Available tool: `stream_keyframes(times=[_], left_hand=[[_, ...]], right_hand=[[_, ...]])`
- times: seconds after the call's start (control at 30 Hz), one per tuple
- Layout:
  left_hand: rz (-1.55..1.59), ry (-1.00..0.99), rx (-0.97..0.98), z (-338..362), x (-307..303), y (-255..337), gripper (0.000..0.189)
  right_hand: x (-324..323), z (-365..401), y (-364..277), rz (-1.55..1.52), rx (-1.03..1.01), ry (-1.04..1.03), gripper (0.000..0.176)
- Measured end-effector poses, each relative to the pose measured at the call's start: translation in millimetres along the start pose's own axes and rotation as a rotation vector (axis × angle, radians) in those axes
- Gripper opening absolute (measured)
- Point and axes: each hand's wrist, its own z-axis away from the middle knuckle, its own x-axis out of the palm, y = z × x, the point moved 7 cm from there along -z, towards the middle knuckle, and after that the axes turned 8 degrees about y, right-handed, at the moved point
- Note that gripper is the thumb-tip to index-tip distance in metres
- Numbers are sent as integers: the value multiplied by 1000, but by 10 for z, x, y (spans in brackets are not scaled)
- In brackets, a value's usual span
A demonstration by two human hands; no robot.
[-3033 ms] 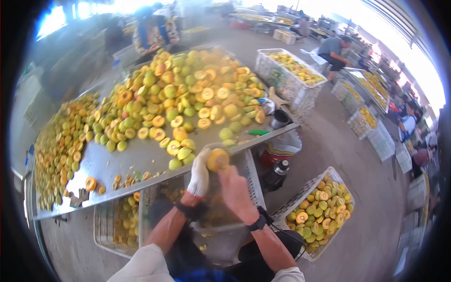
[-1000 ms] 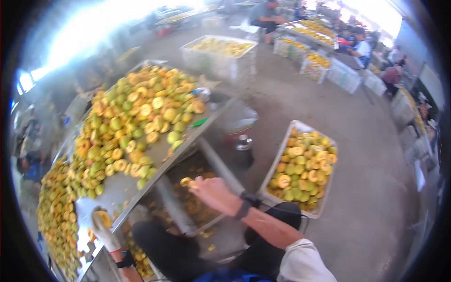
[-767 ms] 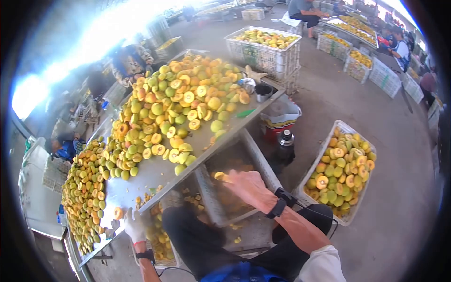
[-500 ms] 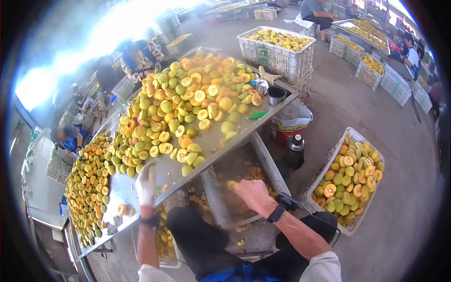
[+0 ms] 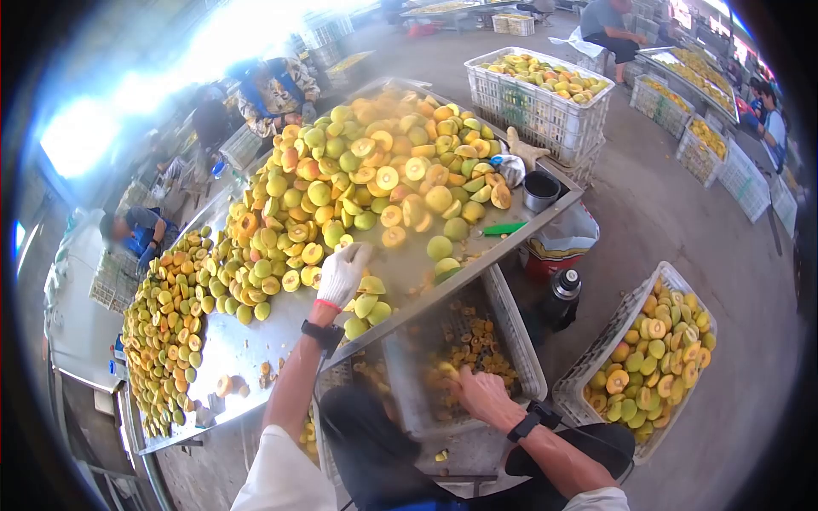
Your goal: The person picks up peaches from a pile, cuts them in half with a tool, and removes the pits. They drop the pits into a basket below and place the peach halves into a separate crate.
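Note:
My left hand (image 5: 345,274), in a white glove, is at the front edge of a big heap of halved peaches (image 5: 319,192) on the metal table (image 5: 294,328). Its fingers are bent and close together among the halves, and whatever lies under them is hidden. A small cluster of halves (image 5: 368,305) sits right beside the wrist. Below the table edge, my bare right hand (image 5: 484,395) is closed over a crate (image 5: 521,341) holding orange scraps (image 5: 477,345). A blurred yellowish piece (image 5: 446,370) shows at its fingertips; I cannot tell what the fist grips.
On the table's right corner are a green-handled tool (image 5: 503,229), a dark cup (image 5: 540,191) and a glove (image 5: 526,149). A thermos (image 5: 562,294) and a full peach crate (image 5: 579,370) stand to the right. Across the table sits another person (image 5: 274,92).
My left hand has moved from over the bare metal up and right to the peach halves. My right hand stays over the crate of scraps. The whole view has shifted.

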Motion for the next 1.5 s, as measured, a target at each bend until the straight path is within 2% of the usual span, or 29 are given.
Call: stream_keyframes(times=[0.03,0.1,0.17,0.2,0.3,0.33,0.4,0.47,0.57,0.6,0.67,0.73,0.83,0.87,0.97,1.0,1.1,1.17,1.23,1.27,1.37,1.4,1.5], left_hand=[[5,2,5,-82,37,-36,47],[15,-1,24,-321,178,-122,45],[-94,47,94,-623,357,-219,37],[-200,50,116,-822,493,-326,35],[-277,140,251,-1203,683,-203,30],[-208,196,291,-1261,681,-46,30],[-170,307,415,-1441,762,95,31],[-318,269,449,-1674,923,72,38],[-522,232,515,-1879,1055,52,47],[-582,313,581,-1812,1008,132,52],[-518,275,491,-1877,952,123,50],[-571,146,357,-2024,958,-56,47],[-428,186,352,-1871,789,-170,44],[-397,184,326,-1774,722,-181,49],[-302,238,300,-1603,625,-433,49],[-161,171,206,-1457,523,-389,50],[-28,217,250,-884,86,32,46],[-4,198,291,-568,-190,300,48],[58,187,347,-299,-345,436,49],[125,176,375,-187,-367,419,47],[490,-99,-127,241,-414,444,45],[497,-74,-98,408,-502,575,45],[964,-153,-273,796,-393,506,41]], right_hand=[[10,18,43,21,5,-30,34],[317,51,318,114,-110,-80,31],[606,-1,621,72,-27,16,34],[658,-12,667,119,-42,-10,32],[783,60,744,103,108,-56,26],[944,150,824,163,39,-112,24],[1117,323,874,239,-89,-171,22],[1105,371,841,281,-90,-238,23],[765,240,677,192,103,-248,27],[805,271,704,144,95,-250,27],[930,386,787,45,78,-248,30],[982,497,866,114,43,-254,34],[818,414,663,37,43,-234,38],[736,376,588,-17,54,-220,38],[868,394,673,-55,51,-140,43],[1001,445,816,4,87,-147,43],[1174,556,979,97,115,-153,44],[1032,509,868,35,46,-133,46],[878,403,792,-66,73,-9,49],[942,463,844,-37,70,-10,49],[1241,652,1094,217,-7,-119,47],[1178,645,1081,226,44,-126,38],[1274,447,1197,90,-134,53,31]])
